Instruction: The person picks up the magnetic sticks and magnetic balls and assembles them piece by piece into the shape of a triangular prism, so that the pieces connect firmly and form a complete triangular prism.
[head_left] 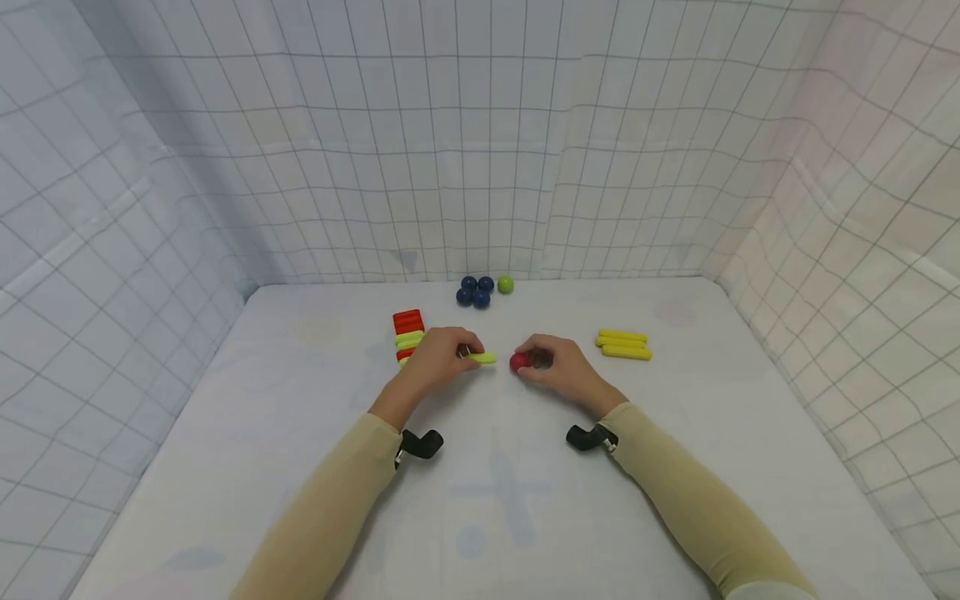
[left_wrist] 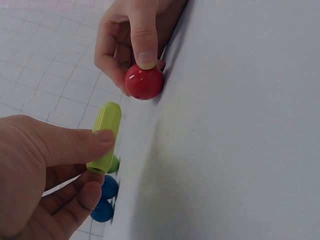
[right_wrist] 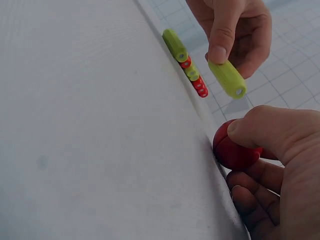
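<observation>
My left hand [head_left: 441, 357] pinches a short yellow-green ribbed rod [head_left: 483, 358] between thumb and fingers. One end of that rod [right_wrist: 229, 80] shows a small greyish round inset in the right wrist view. Across a small gap, my right hand [head_left: 561, 367] holds a red ball [head_left: 517, 362] by thumb and fingertips, low at the white tabletop. The left wrist view shows the thumb on top of the ball [left_wrist: 145, 84]. Rod and ball are apart. Beside the left hand lies a row of red rods [head_left: 408, 320] and yellow-green rods [head_left: 408, 338], partly hidden by that hand.
Several dark blue balls [head_left: 481, 298] sit together near the back edge, with a green ball [head_left: 506, 284] to their right. Yellow rods [head_left: 626, 352] lie at the right. A white gridded cloth [head_left: 495, 167] rises behind and along both sides of the table.
</observation>
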